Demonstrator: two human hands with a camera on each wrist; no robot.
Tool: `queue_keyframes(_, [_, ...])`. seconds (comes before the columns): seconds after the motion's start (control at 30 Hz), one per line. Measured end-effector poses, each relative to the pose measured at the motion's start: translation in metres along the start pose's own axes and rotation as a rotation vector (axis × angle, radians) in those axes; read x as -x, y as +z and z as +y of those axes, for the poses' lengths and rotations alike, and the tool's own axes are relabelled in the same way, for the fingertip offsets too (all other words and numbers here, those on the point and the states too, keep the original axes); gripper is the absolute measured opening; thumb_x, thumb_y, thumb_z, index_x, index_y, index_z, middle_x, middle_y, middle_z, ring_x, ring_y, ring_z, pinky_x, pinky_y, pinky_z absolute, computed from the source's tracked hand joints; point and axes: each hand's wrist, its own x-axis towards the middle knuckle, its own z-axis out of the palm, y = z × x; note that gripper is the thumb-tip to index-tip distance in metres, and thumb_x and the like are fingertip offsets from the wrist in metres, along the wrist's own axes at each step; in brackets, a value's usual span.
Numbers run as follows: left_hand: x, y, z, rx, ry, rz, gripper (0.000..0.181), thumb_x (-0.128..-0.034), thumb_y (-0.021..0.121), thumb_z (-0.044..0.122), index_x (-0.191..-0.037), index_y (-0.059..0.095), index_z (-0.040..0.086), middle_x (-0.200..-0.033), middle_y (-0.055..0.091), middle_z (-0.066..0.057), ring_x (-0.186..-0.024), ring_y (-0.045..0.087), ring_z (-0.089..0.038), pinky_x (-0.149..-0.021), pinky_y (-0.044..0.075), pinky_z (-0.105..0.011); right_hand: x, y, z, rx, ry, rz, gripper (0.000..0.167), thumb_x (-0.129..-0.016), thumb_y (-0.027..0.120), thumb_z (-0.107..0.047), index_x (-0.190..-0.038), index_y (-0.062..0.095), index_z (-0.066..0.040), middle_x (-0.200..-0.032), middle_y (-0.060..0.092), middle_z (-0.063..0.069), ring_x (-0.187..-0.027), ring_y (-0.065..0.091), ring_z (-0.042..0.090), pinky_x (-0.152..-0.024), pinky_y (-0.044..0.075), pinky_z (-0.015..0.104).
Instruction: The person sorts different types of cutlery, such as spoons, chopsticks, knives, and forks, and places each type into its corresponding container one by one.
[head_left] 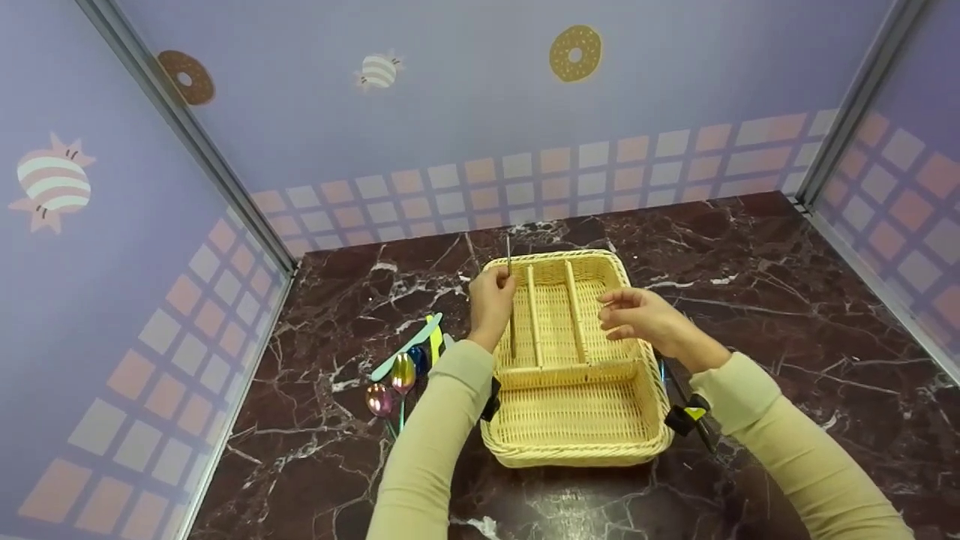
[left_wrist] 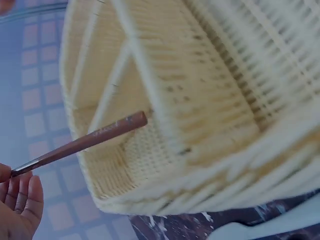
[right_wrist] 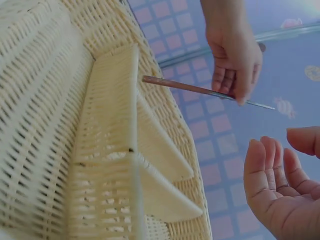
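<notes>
A pale woven basket (head_left: 577,452) with three long, narrow compartments at the far side and one wide compartment at the near side stands in front of me. My left hand (head_left: 491,304) pinches a chopstick (left_wrist: 95,137) with a brown shaft and a thin silvery end, over the left narrow compartment. In the right wrist view the silvery end of the chopstick (right_wrist: 190,88) points away from the basket, and its brown end is near the dividers. Over the basket's right side my right hand (head_left: 645,319) holds nothing; its fingers are loosely bent, with the thumb apart.
Left of the basket lie two shiny coloured spoons (head_left: 403,373), a pale turquoise knife (head_left: 409,346) and a yellow-green utensil (head_left: 435,341). Dark and blue slender items, partly hidden by the right wrist, lie on the right. Patterned panels (head_left: 525,97) enclose the dark marbled table (head_left: 750,300).
</notes>
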Motion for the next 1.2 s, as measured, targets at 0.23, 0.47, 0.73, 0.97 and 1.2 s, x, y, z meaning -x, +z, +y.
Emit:
queue_keyframes(0.23, [-0.001, 0.02, -0.017, -0.201, -0.051, -0.087, 0.022, -0.083, 0.056, 0.0, -0.063, 0.05, 0.005, -0.06, 0.046, -0.001, -0.054, 0.039, -0.013, -0.047, 0.03, -0.022, 0.003, -0.011, 0.004, -0.002, 0.021, -0.018, 0.025, -0.085, 0.055, 0.003, -0.108, 0.048, -0.006, -0.087, 0.057, 0.001, -0.074, 0.059, 0.011, -0.072, 0.054, 0.027])
queue_keyframes(0.47, [0.003, 0.026, -0.028, -0.409, -0.136, -0.122, 0.015, -0.0851, 0.05, -0.004, -0.089, 0.064, -0.003, -0.084, 0.065, -0.018, -0.072, 0.063, -0.026, -0.058, 0.05, -0.037, 0.004, -0.013, 0.005, 0.003, 0.026, -0.034, 0.027, -0.083, 0.055, 0.004, -0.108, 0.049, -0.006, -0.087, 0.057, 0.001, -0.074, 0.06, 0.01, -0.07, 0.054, 0.025])
queue_keyframes(0.73, [0.005, 0.026, -0.032, -0.52, -0.055, -0.184, 0.03, -0.0853, 0.045, -0.01, -0.114, 0.053, -0.005, -0.093, 0.063, -0.023, -0.084, 0.064, -0.035, -0.069, 0.053, -0.044, 0.002, -0.014, 0.007, -0.003, 0.039, -0.047, 0.025, -0.084, 0.055, 0.004, -0.103, 0.051, -0.011, -0.085, 0.058, 0.0, -0.073, 0.06, 0.01, -0.069, 0.053, 0.025])
queue_keyframes(0.97, [0.001, 0.026, -0.032, -0.527, -0.077, -0.225, 0.023, -0.0851, 0.047, -0.011, -0.106, 0.056, -0.006, -0.092, 0.063, -0.023, -0.083, 0.064, -0.034, -0.067, 0.054, -0.042, 0.002, -0.015, 0.008, -0.008, 0.038, -0.038, 0.027, -0.083, 0.054, 0.007, -0.104, 0.051, -0.011, -0.084, 0.059, 0.0, -0.073, 0.06, 0.01, -0.069, 0.053, 0.024])
queue_keyframes(1.2, [-0.019, 0.069, -0.098, -0.584, 0.037, -0.241, 0.018, -0.0868, 0.044, -0.01, -0.096, 0.059, -0.004, -0.086, 0.062, -0.022, -0.077, 0.064, -0.032, -0.061, 0.054, -0.04, 0.004, -0.017, 0.01, -0.019, 0.037, -0.052, 0.026, -0.083, 0.055, 0.006, -0.102, 0.051, -0.011, -0.084, 0.059, -0.001, -0.073, 0.06, 0.01, -0.069, 0.053, 0.024])
